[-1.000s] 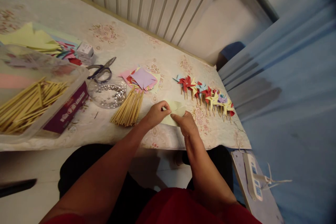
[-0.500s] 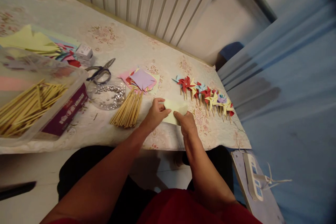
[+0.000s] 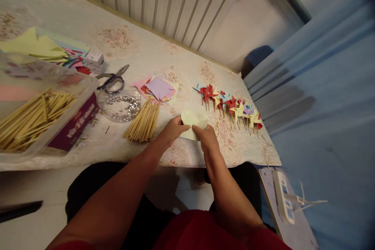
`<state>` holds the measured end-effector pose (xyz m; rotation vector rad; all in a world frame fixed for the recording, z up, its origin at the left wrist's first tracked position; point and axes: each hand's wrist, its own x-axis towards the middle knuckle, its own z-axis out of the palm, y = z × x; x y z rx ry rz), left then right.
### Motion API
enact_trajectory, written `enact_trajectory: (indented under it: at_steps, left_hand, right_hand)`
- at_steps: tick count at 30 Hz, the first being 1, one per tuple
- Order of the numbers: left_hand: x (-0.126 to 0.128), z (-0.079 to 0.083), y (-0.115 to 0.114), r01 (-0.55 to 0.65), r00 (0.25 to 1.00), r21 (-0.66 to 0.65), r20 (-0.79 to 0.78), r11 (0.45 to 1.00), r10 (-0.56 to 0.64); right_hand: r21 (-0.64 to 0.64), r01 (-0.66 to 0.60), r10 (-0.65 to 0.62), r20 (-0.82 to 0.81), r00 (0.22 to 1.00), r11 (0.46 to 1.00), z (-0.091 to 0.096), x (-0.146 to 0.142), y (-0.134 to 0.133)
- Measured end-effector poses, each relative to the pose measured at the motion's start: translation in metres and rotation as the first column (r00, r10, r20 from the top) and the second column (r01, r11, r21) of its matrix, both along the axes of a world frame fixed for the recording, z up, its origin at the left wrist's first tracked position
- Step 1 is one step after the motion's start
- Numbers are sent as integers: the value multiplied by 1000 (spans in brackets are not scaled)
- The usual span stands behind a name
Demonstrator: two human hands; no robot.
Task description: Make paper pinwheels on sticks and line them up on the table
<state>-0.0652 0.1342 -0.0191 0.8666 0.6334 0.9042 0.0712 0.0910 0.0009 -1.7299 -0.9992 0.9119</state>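
Observation:
Between my hands is a pale yellow-green piece of paper (image 3: 191, 118), held just over the front of the table. My left hand (image 3: 173, 129) grips its left side, thumb on top and fingers underneath. From the right, my right hand (image 3: 206, 134) pinches the same paper with its thumb near the middle. The two thumb tips almost meet. Left of my hands lies a bundle of thin wooden sticks (image 3: 143, 122). Behind that bundle sits a stack of coloured paper pieces (image 3: 159, 87), a lilac one on top. Finished paper pinwheels (image 3: 231, 105) on sticks lie in a row at the right.
A clear plastic box (image 3: 90, 86) full of sticks stands at the left. Beside it are a round dish of metal fasteners (image 3: 124, 105), scissors (image 3: 113, 79), a small white box (image 3: 94, 57) and coloured sheets (image 3: 32, 45). A power strip (image 3: 283, 197) lies lower right.
My left fingers have closed in on the paper's left edge, and its thumb has come closer to the right thumb. The paper has shifted slightly left and now shows cut slits.

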Motion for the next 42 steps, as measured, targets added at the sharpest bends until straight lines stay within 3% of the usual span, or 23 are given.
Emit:
enact_trajectory:
  at_steps: [11, 20, 29, 33, 38, 42]
  left_hand:
    - [-1, 7, -4, 0, 1000, 1, -26, 1000, 0]
    - [-1, 0, 1, -27, 994, -71, 100, 997, 34]
    - [-1, 0, 3, -118, 986, -175, 95, 978, 136]
    - [-1, 0, 3, -133, 987, -199, 65, 971, 148]
    - [-2, 2, 2, -118, 989, -205, 63, 972, 134]
    - [-3, 3, 1, -102, 991, -168, 68, 981, 114]
  right_hand:
    - [13, -21, 21, -19, 1000, 1000, 1, -2, -2]
    - [95, -86, 107, -244, 964, 992, 1, 10, -10]
    - [215, 123, -52, -307, 950, 969, -8, 13, -37]
    - [305, 120, -73, -162, 984, 945, -5, 8, -47]
    - [476, 96, -169, 114, 979, 874, 8, 4, -51]
    - [431, 11, -69, 120, 990, 902, 15, 5, -49]
